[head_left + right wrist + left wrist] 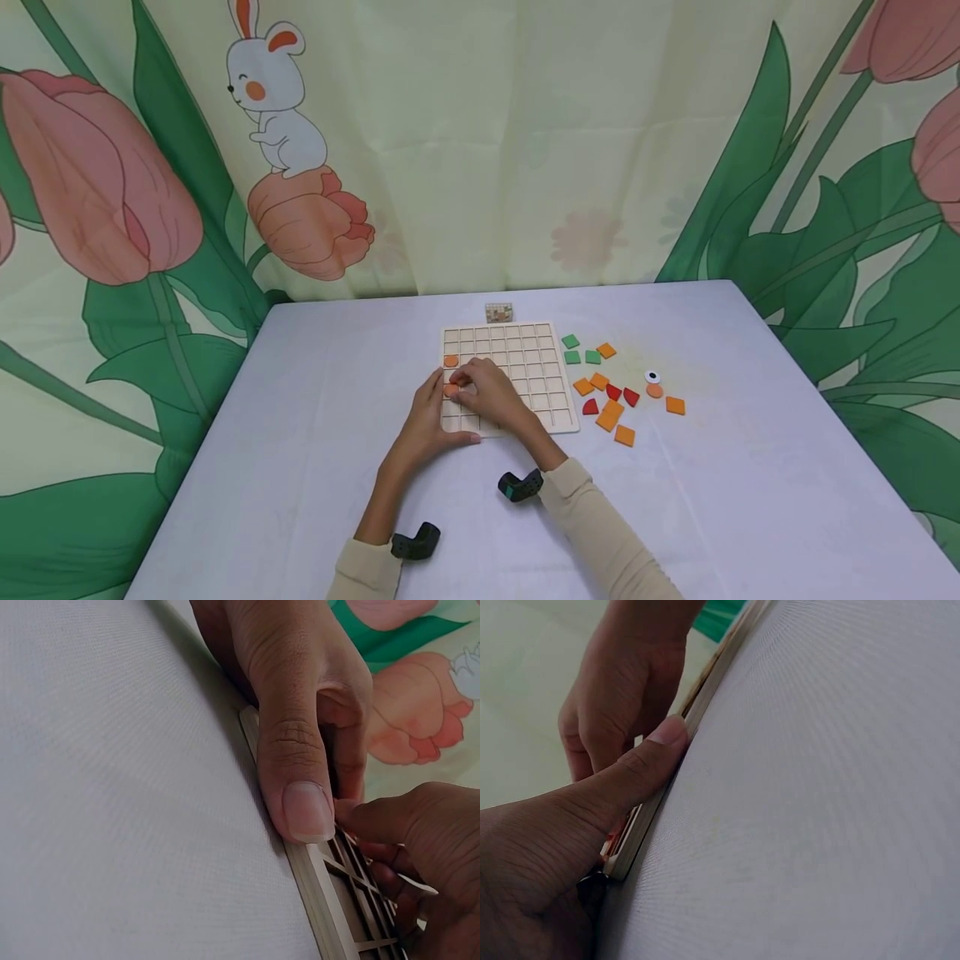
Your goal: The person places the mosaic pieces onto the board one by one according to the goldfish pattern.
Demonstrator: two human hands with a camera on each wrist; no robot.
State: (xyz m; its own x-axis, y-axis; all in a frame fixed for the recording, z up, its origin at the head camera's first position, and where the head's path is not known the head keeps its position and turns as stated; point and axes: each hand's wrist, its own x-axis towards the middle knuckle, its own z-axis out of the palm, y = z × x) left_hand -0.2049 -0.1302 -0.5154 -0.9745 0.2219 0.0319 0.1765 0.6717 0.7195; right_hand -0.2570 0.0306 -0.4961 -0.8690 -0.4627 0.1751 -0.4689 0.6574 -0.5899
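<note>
**Both hands on grid board, left edge**

Wrist straps nearest the lens: black clip on left wrist (416,542), another on right wrist (520,486), both cream sleeves

Orange tile (451,389) sits in a cell of the leftmost column of the wooden grid board (536,375), partly hidden under fingertips. Right hand (491,396) has fingers curled down, tips bunched on that tile; looks like a pinch but can't tell for sure, contact is hidden. Left hand (427,421) holds the board's left edge: thumb (656,754) pressed flat against the rim, other fingers curled on top of the frame beside the tile

Second orange tile (451,361) already seated one cell further up the same column, not touched

Board lies flat mid-table on the white tablecloth (315,400)

Loose pieces right of the board, close but apart from it: green tiles (581,352), orange squares (611,412), red pieces (621,395), a round black-and-white eye piece (652,377) just above an orange round (655,390)

Small patterned block (498,312) just behind the board's far edge. Tulip-and-rabbit curtain (285,125) at the back
</note>
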